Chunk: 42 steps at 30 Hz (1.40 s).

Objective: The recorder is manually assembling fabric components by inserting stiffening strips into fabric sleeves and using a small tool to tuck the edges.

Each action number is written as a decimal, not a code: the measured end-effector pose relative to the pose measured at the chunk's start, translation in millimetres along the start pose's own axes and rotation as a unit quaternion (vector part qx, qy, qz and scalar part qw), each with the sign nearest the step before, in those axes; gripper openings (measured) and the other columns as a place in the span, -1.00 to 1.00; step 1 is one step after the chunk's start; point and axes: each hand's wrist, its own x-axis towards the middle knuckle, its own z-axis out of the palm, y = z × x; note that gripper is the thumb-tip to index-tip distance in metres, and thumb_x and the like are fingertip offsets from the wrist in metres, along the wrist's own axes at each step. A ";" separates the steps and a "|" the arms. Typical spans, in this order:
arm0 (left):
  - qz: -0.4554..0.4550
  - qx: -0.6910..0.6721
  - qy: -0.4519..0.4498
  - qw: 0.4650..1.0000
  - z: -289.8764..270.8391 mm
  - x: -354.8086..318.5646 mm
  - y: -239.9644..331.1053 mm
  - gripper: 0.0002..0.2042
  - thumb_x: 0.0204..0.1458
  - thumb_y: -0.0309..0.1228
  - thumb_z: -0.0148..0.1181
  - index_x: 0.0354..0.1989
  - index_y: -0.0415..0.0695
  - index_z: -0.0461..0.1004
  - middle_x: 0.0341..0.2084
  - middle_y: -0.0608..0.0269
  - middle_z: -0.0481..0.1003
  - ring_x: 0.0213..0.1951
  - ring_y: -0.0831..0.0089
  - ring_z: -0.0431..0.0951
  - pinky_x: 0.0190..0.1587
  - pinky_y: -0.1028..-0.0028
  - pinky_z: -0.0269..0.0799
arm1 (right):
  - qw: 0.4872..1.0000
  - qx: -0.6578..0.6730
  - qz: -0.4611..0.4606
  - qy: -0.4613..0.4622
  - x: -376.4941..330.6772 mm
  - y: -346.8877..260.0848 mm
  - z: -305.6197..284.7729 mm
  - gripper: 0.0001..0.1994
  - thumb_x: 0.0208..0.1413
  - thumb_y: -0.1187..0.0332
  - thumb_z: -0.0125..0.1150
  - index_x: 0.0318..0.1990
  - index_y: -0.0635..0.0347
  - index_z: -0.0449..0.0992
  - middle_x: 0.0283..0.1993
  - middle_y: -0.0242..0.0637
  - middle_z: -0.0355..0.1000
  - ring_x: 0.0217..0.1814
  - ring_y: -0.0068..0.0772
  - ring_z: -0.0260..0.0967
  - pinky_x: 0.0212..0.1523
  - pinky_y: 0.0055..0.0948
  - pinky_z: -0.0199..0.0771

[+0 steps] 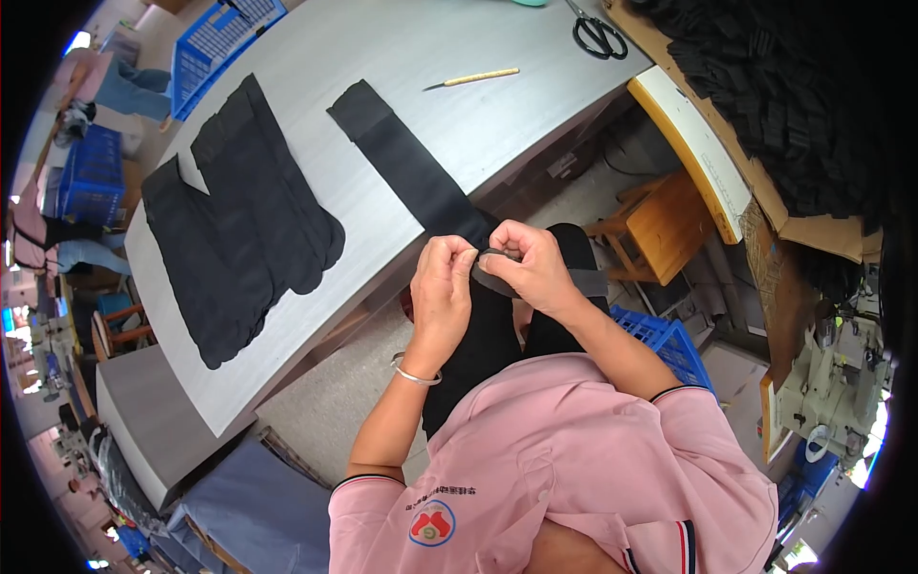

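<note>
A long black fabric strap [406, 167] runs from the grey table over its near edge to my hands. My left hand [444, 295] pinches it between thumb and fingertips. Right beside it, my right hand [532, 266] is closed on the same strap, its thumb pressed against the fingers. The strap's other end [588, 283], with a greyer band, sticks out past my right hand above my lap. What lies between the fingertips is too small to make out. To the left, overlapping black fabric pieces [244, 215] with rounded ends lie spread on the table.
On the grey table [335, 43] lie a slim wooden-handled tool [473, 79] with a dark tip and black-handled scissors [601, 38]. A carton of black fabric pieces [765, 105] stands right, near a wooden stool [660, 230]. A blue crate [215, 57] and people are far left.
</note>
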 end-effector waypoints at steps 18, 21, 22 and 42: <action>-0.138 -0.188 -0.003 0.973 9.4 -13.5 -19.7 -0.87 0.12 -0.59 0.25 -0.16 -0.26 0.53 -0.34 0.44 0.50 -0.41 0.77 0.43 -0.28 0.70 0.41 | 0.996 0.091 0.011 -0.003 -11.5 29.0 -6.2 -0.89 0.11 0.62 0.22 -0.22 0.30 0.47 -0.29 -0.40 0.53 -0.28 -0.75 0.43 -0.25 -0.72 0.43; -0.128 -0.128 -0.032 0.983 11.7 -13.1 -20.8 -0.92 0.12 -0.57 0.23 -0.24 -0.28 0.51 -0.41 0.37 0.48 -0.43 0.67 0.44 -0.31 0.62 0.41 | 0.998 0.069 0.008 0.008 -13.0 31.6 -3.9 -0.90 0.09 0.62 0.23 -0.25 0.32 0.46 -0.33 -0.39 0.53 -0.30 -0.73 0.43 -0.26 -0.70 0.43; -0.073 -0.044 -0.020 0.996 15.2 -14.4 -20.2 -0.93 0.13 -0.56 0.20 -0.26 -0.28 0.48 -0.42 0.29 0.46 -0.43 0.55 0.46 -0.31 0.53 0.41 | 0.999 0.014 -0.012 0.041 -13.8 32.7 -1.0 -0.89 0.07 0.62 0.23 -0.26 0.32 0.45 -0.35 -0.38 0.53 -0.32 -0.73 0.43 -0.28 -0.69 0.43; -0.251 -0.360 0.101 0.893 36.6 -45.3 -24.7 -0.84 0.25 -0.33 0.16 -0.23 -0.17 0.45 -0.43 0.28 0.52 -0.43 0.62 0.53 -0.38 0.58 0.51 | 0.989 0.140 -0.001 0.050 -0.5 44.5 -18.9 -0.87 0.06 0.67 0.22 -0.26 0.29 0.49 -0.38 -0.41 0.52 -0.36 -0.71 0.46 -0.30 -0.70 0.46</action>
